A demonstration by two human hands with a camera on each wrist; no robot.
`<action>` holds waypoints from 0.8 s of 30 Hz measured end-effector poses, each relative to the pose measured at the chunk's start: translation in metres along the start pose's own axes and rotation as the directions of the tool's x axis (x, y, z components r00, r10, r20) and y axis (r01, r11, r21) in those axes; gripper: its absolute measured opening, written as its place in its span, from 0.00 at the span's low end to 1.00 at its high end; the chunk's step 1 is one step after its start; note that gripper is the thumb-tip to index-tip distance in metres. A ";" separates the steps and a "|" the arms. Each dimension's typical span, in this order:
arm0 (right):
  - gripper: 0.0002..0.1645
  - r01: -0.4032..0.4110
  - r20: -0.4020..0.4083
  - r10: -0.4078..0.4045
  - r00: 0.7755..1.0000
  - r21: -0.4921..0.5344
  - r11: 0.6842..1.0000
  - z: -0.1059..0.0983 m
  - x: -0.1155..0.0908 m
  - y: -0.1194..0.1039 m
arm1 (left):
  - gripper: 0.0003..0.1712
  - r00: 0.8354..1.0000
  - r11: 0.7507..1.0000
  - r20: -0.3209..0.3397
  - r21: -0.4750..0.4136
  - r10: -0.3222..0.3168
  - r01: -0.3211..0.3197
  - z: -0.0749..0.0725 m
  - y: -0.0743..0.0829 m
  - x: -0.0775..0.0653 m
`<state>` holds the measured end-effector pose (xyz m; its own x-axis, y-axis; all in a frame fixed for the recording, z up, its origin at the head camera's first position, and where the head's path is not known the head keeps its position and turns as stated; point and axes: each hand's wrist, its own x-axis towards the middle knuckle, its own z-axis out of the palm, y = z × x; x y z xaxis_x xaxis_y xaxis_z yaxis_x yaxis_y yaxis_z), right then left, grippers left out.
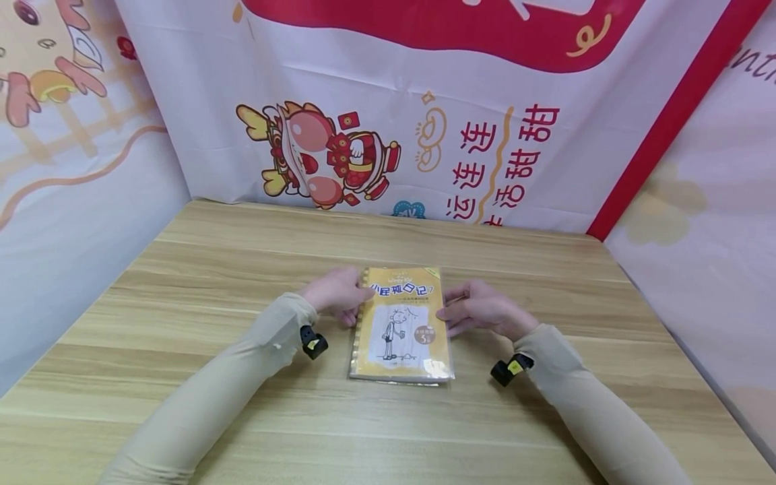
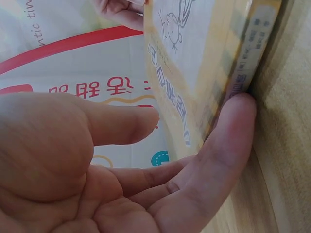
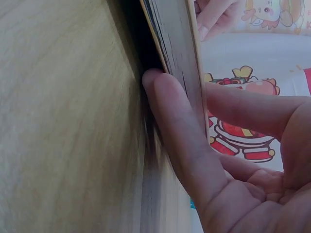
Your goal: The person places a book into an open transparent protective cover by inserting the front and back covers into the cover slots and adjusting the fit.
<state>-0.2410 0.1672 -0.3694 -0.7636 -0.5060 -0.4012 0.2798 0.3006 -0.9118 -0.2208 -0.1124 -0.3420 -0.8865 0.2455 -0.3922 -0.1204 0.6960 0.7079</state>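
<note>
A yellow paperback book (image 1: pixel 400 330) in a clear plastic jacket lies front cover up on the wooden table, a line-drawn boy on its cover. At its spine is my left hand (image 1: pixel 339 293); the index fingertip touches the spine low down, and the thumb extends over the cover's edge. My right hand (image 1: pixel 481 310) holds the opposite edge, thumb on the cover and fingers at the underside. In the right wrist view, the page edges (image 3: pixel 177 43) show above the fingertips, with a dark gap between the book and the table.
The wooden table (image 1: pixel 242 249) stretches around the book on all sides. Behind it hangs a white and red printed cloth (image 1: pixel 364 74) with a cartoon dragon, and more printed cloth stands at left and right. Small black cameras (image 1: pixel 314 342) sit on both wrists.
</note>
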 end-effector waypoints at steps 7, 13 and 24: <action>0.27 -0.010 -0.032 0.009 0.999 -0.021 1.000 0.000 -0.001 -0.002 | 0.15 1.000 1.000 0.006 0.000 0.004 -0.004 0.000 -0.001 0.001; 0.24 -0.028 -0.070 0.026 0.997 -0.018 0.999 0.001 -0.001 -0.003 | 0.16 1.000 1.000 0.005 0.008 0.004 -0.004 0.000 -0.001 0.001; 0.21 -0.009 -0.104 -0.003 0.995 -0.113 0.994 0.002 -0.003 -0.002 | 0.15 1.000 1.000 -0.003 0.003 0.010 -0.010 0.001 -0.001 0.000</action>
<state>-0.2379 0.1666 -0.3660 -0.8209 -0.4200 -0.3869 0.2190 0.3942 -0.8925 -0.2201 -0.1127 -0.3429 -0.8889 0.2507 -0.3833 -0.1100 0.6955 0.7100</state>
